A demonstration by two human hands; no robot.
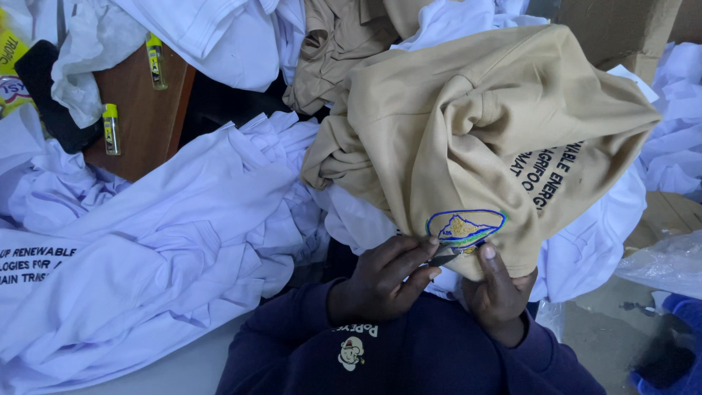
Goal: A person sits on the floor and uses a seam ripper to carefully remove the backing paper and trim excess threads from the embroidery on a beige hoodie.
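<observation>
Dark navy sleeves [439, 351] fill the bottom of the view, and just above them both hands are busy at the lower edge of a tan shirt [482, 132]. Left hand [380, 281] has its fingers curled, pinching a small dark blade-like tool [443, 259] whose tip sits right at the shirt's embroidered badge [466, 228], an oval in blue, green and yellow; what the tool is exactly cannot be told. Right hand [497, 292] is clamped on the shirt's hem, thumb on top just beside the badge, fingers tucked underneath and hidden by cloth. The shirt bunches upward and away from the hands, black printed lettering running down its right side. Spread out to the left of the hands, a heap of white shirts [153, 241] covers the work surface, more white cloth peeking out under the tan one. Farther off, up and left of the hands, a brown wooden board [142, 117] shows between the cloth, with two small yellow-capped bottles [110, 129] lying on it. Right of the hands, crinkled clear plastic [669, 263].
</observation>
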